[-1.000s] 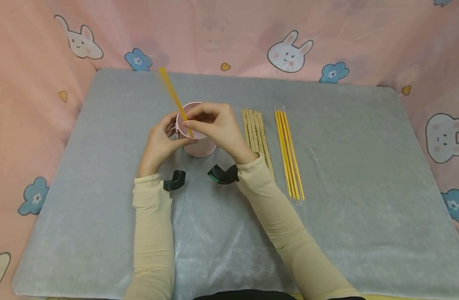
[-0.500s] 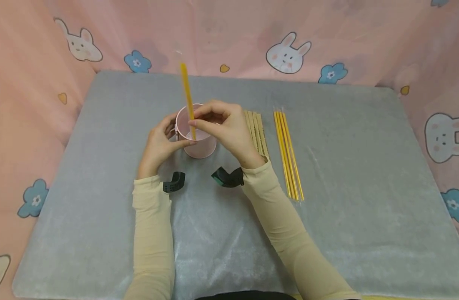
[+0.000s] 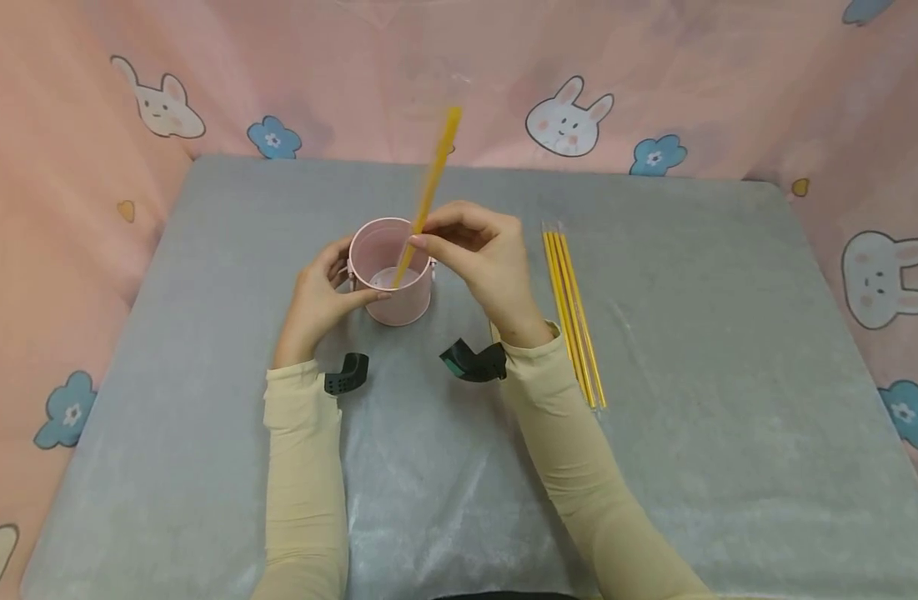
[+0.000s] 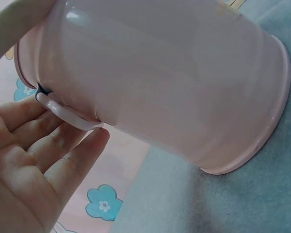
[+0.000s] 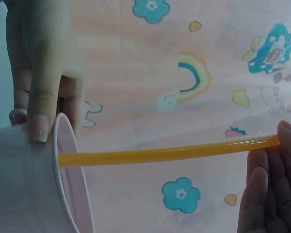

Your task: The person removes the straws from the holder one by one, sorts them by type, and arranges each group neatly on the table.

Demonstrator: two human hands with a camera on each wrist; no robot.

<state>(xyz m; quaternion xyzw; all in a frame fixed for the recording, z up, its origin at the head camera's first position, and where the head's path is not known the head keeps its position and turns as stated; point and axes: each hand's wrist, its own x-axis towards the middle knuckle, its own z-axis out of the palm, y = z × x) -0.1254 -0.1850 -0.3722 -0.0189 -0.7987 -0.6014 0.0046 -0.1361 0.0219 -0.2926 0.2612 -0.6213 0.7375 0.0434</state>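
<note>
A small pink metal bucket (image 3: 400, 307) stands upright on the grey cloth. My left hand (image 3: 316, 302) holds it from the left, thumb at the near rim; in the left wrist view the other fingers (image 4: 70, 162) lie by its handle ear (image 4: 70, 116). Between thumb and fingertips, my right hand (image 3: 496, 265) pinches a yellow drinking straw (image 3: 431, 179). The straw leans right, its lower end inside the bucket's mouth. In the right wrist view the same straw (image 5: 174, 153) runs from the bucket's rim to the pinching fingertips.
Several yellow straws in clear wrappers (image 3: 574, 312) lie to the right of my right forearm. My right hand and wrist cover nearly all of some tan flat strips. A pink curtain (image 3: 383, 75) with rabbits and flowers surrounds the grey-covered table (image 3: 729, 375).
My right hand has moved to the right. The straw's upper end has swung from a left lean to a right lean. The tan strips have become almost hidden. My left hand stays on the bucket.
</note>
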